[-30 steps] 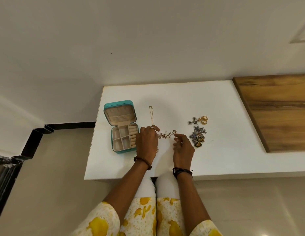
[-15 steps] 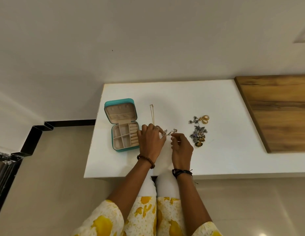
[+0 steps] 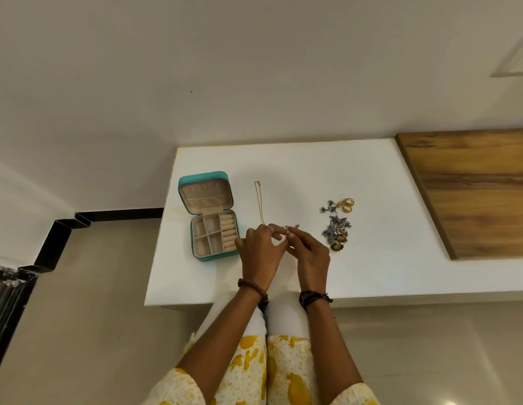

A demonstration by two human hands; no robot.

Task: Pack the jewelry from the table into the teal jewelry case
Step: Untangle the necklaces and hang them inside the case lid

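Fingertips of both hands meet over the white bench (image 3: 371,176), pinching a small ornate piece of jewelry (image 3: 290,228) between them. The left hand (image 3: 261,252) has its grip closed on the piece's left end; the right hand (image 3: 308,254) is closed on the same piece from the right. A thin gold chain (image 3: 259,203) runs from the pinch toward the far edge, lying flat on the bench, so it probably belongs to that piece.

To do this well, I judge the chain should be gathered into loose loops before lifting, so it does not drag or knot.

The teal jewelry case (image 3: 209,217) stands open just left of the left hand, compartments bare. The loose charms (image 3: 336,233) and gold rings (image 3: 346,204) lie right of the right hand, untouched.
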